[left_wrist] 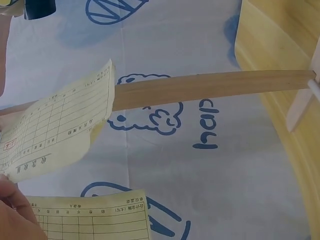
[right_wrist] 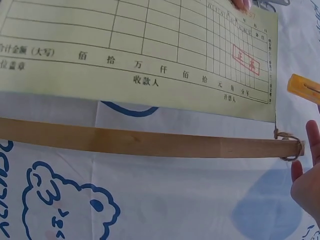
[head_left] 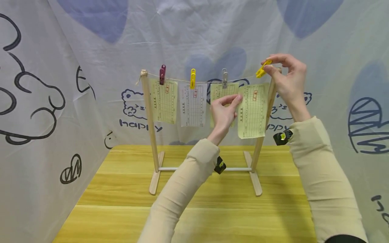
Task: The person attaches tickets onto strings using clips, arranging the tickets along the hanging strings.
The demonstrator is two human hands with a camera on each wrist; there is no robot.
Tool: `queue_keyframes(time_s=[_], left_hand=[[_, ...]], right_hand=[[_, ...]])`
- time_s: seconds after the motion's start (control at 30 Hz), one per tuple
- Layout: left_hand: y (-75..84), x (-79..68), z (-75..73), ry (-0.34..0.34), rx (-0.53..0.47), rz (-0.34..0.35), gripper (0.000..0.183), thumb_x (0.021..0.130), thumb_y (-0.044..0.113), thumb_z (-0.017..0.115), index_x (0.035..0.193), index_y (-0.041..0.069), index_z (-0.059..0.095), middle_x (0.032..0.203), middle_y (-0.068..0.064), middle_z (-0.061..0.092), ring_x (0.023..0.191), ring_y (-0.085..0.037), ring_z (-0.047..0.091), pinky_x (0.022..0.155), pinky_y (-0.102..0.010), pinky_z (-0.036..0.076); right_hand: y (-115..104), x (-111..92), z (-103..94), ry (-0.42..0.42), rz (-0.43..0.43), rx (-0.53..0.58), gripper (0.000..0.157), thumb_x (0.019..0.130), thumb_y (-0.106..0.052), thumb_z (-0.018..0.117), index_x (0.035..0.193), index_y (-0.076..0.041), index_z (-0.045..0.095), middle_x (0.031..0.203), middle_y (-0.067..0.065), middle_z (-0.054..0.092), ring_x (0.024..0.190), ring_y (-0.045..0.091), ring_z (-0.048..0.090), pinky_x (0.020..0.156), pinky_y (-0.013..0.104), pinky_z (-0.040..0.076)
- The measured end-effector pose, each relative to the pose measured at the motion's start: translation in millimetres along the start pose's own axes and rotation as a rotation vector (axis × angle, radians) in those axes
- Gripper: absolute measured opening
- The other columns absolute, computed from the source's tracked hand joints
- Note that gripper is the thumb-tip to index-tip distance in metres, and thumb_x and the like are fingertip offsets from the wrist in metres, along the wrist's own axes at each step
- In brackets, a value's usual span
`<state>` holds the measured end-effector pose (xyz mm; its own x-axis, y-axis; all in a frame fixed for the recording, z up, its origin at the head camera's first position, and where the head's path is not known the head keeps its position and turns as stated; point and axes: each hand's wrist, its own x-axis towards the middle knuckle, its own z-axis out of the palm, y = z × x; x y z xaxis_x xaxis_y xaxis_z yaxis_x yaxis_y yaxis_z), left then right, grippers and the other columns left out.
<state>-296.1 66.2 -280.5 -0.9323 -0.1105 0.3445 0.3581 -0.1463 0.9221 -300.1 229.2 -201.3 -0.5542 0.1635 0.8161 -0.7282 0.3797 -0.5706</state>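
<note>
My left hand [head_left: 223,111] pinches the left edge of a pale yellow-green receipt slip [head_left: 253,111], which hangs just in front of the string at the right. Up by the right post, my right hand [head_left: 288,72] holds a yellow clothespin [head_left: 263,69] between thumb and fingers, a little above the slip's top edge. The same clothespin [right_wrist: 304,87] appears in the right wrist view, apart from the slip [right_wrist: 150,55]. In the left wrist view, the slip [left_wrist: 65,120] is bent and tilted.
On the string, a maroon clothespin [head_left: 162,75], a yellow peg [head_left: 192,78] and a grey clip [head_left: 225,78] hold a green slip [head_left: 164,104], a white slip [head_left: 193,108] and another green slip [head_left: 217,91]. The wooden stand [head_left: 151,125] rests on the table [head_left: 121,199].
</note>
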Motion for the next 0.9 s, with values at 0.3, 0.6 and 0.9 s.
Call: queue_keyframes(time_s=[0.3,0.6,0.9], left_hand=[[1.5,4.6,3.6,0.012,0.011,0.057,0.019,0.09,0.021,0.077,0.099,0.005,0.079,0.092,-0.013,0.079,0.035,-0.005,0.048,0.035,-0.016,0.041],[0.4,7.7,6.0,0.019,0.042,0.108,0.019,0.091,0.019,0.075,0.1,0.003,0.079,0.093,-0.014,0.079,0.035,-0.003,0.049,0.039,-0.031,0.051],[3.2,7.6,9.3,0.041,0.07,0.085,0.019,0.091,0.02,0.076,0.1,0.004,0.079,0.092,-0.013,0.079,0.035,-0.002,0.048,0.036,-0.018,0.045]], right_hand=[[0.7,16.1,-0.8,-0.015,0.063,-0.013,0.014,0.087,-0.006,0.078,0.089,-0.02,0.078,0.082,-0.026,0.072,0.091,-0.001,0.061,0.09,0.021,0.034],[-3.8,22.4,3.9,-0.053,0.218,-0.032,0.011,0.09,-0.011,0.076,0.1,-0.006,0.077,0.079,-0.024,0.07,0.085,-0.001,0.065,0.088,0.021,0.048],[-5.0,23.7,2.9,-0.131,0.295,-0.093,0.018,0.092,-0.012,0.074,0.106,-0.001,0.075,0.076,-0.026,0.067,0.088,-0.002,0.061,0.092,0.023,0.044]])
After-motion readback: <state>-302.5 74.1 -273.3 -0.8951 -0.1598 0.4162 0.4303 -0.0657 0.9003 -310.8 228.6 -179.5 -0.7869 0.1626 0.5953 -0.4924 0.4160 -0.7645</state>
